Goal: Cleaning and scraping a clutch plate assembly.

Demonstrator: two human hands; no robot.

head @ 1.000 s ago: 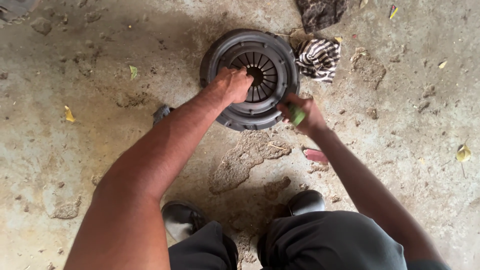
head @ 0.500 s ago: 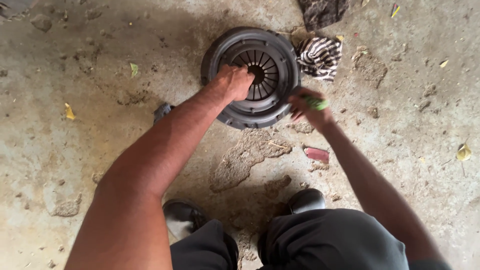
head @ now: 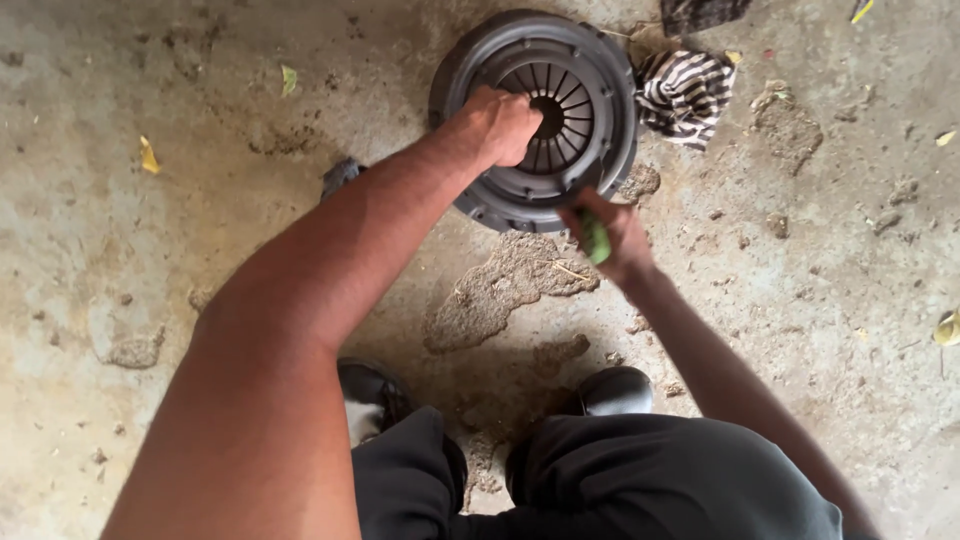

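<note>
A round dark metal clutch cover [head: 600, 80] with radial spring fingers lies flat on the concrete floor. My left hand [head: 500, 125] rests as a fist on its centre fingers, pressing on the left side of the hub. My right hand [head: 612, 235] is at the cover's near rim, closed around a green-handled tool [head: 595, 238] whose tip is hidden against the rim.
A striped black-and-white rag [head: 685, 90] lies right of the cover, with a darker cloth [head: 700, 12] beyond it. Patches of dirt [head: 500, 290] and scattered yellow leaves [head: 148, 155] mark the floor. My black shoes [head: 612, 390] stand below.
My right hand with the green tool moved from the cover's right rim down to its near edge. The left hand stays on the centre.
</note>
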